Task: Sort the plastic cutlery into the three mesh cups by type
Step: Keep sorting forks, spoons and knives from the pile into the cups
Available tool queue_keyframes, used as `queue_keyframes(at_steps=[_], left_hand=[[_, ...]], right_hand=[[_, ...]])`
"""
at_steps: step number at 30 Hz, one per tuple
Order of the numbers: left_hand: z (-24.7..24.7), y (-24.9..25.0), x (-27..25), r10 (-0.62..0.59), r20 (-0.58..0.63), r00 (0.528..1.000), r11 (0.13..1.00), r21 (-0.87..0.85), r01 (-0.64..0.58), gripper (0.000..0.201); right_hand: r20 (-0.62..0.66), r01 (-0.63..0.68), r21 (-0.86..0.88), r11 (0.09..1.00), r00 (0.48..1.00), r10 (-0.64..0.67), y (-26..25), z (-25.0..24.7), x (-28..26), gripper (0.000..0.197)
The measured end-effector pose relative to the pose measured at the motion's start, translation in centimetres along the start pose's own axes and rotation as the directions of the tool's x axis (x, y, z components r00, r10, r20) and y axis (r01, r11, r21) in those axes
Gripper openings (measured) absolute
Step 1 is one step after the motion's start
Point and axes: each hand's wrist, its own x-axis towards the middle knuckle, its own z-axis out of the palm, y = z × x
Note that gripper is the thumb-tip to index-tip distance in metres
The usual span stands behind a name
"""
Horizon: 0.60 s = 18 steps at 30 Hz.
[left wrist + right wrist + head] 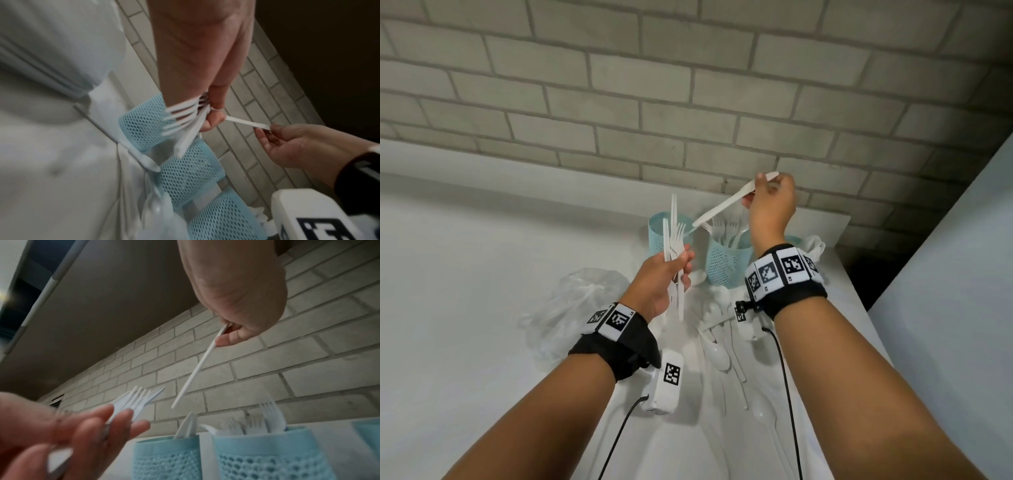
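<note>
My right hand [756, 192] pinches a white plastic knife [722, 205] by its handle, raised, with the blade tip slanting down toward the gap between the left mesh cup [659, 236] and the middle mesh cup [724, 267]. My left hand [681, 269] grips a bundle of forks and knives [675, 240] upright in front of the left cup. The left cup [166, 457] holds a knife [187, 425]; the middle cup [267, 456] holds several forks [270, 413]. The third cup [796, 240] is mostly hidden behind my right wrist.
Loose white spoons [719, 353] lie on the white table in front of the cups. A crumpled clear plastic bag [578, 301] sits to the left. A brick wall [688, 102] rises just behind the cups. The table edge [859, 294] drops off at the right.
</note>
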Motion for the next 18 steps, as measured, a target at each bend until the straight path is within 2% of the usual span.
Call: queue_keyframes(at_steps=[3, 6, 10, 13, 16, 18], left_hand=[[-0.8, 0.2, 0.0, 0.002, -0.024, 1.000, 1.000, 0.017, -0.002, 0.012], [-1.2, 0.3, -0.1, -0.002, -0.027, 1.000, 1.000, 0.028, 0.003, 0.020], [-1.4, 0.6, -0.2, -0.111, 0.041, 0.993, 0.990, -0.086, 0.114, 0.026], [-1.3, 0.9, -0.5, -0.137, 0.088, 0.987, 0.981, -0.125, 0.148, 0.025], [-1.0, 0.9, -0.9, -0.109, 0.103, 0.989, 0.988, -0.100, 0.120, 0.023], [-0.7, 0.6, -1.0, -0.087, 0.100, 0.991, 0.994, -0.054, 0.092, 0.023]], right_hand=[[0.054, 0.020, -0.033, 0.999, 0.998, -0.018, 1.3, 2.5, -0.2, 0.013], [0.182, 0.029, -0.206, 0.978, 0.983, 0.009, 3.2, 4.4, -0.5, 0.016], [0.422, 0.174, -0.467, 0.867, 0.906, 0.045, 4.9, 5.2, -0.9, 0.019], [0.439, 0.223, -0.434, 0.873, 0.899, -0.012, 4.3, 4.7, -0.9, 0.023], [0.418, 0.286, -0.357, 0.889, 0.900, -0.122, 3.2, 3.9, -1.0, 0.018], [0.464, 0.319, -0.339, 0.885, 0.875, -0.138, 2.4, 3.1, -1.0, 0.016]])
